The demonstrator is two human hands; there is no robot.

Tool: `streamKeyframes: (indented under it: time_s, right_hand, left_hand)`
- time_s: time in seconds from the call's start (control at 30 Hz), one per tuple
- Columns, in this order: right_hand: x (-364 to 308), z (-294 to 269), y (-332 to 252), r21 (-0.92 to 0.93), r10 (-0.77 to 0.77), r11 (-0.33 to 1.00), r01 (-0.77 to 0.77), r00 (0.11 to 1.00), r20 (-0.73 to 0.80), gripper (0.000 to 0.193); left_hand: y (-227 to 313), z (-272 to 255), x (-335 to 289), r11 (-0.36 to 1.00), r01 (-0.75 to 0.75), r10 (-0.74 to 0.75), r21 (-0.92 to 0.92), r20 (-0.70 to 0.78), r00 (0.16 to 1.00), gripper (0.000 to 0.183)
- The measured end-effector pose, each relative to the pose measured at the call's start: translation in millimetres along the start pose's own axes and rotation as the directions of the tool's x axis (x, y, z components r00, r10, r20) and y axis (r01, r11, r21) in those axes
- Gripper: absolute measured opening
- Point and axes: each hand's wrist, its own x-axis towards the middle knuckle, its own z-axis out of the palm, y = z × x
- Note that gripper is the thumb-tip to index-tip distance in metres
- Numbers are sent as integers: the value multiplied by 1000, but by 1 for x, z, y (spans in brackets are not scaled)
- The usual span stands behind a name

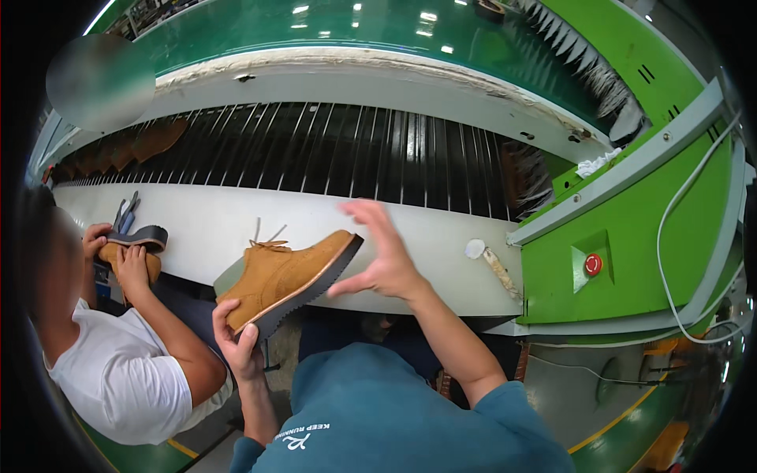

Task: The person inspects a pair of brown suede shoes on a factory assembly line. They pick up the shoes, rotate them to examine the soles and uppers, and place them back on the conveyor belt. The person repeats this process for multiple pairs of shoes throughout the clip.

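Note:
A tan brogue shoe (272,276) with laces and a dark ridged sole is held tilted above the front edge of the white worktop. Its heel end sits in my left hand (236,339), thumb against the sole side and fingers around the back. My right hand (384,254) is beside the toe, thumb and fingers spread apart, with a gap between it and the shoe. Laces stand up from the shoe's opening, where a grey-green piece (229,277) shows behind the upper.
To my left a co-worker in a white shirt (130,366) handles another tan shoe and a dark sole (146,236). Pincers (126,213) lie nearby. A white-headed tool (497,268) rests at right. Beyond runs a slatted conveyor (347,150); a green machine panel (631,244) has a red button (593,265).

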Motion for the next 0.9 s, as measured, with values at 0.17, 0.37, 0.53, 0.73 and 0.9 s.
streamKeyframes:
  time_s: [0.17,0.37,0.53,0.73,0.9]
  right_hand:
    - [-27,-33,27,-57,259,960,-275,945,-200,82]
    - [-69,2,46,-358,255,886,-296,954,-157,59]
    - [-70,3,48,-501,196,842,-202,978,-64,43]
    - [-73,8,50,-466,169,865,-188,982,-82,35]
    - [-77,11,38,-411,102,900,-145,987,-125,23]
  left_hand:
    - [49,1,36,898,-367,356,-243,-90,930,64]
    - [171,59,174,451,-849,892,276,-168,419,54]
    - [210,108,368,189,-886,921,423,238,310,46]
    - [109,103,513,7,-572,374,820,528,762,64]
    - [103,64,554,-64,-576,370,815,556,744,64]
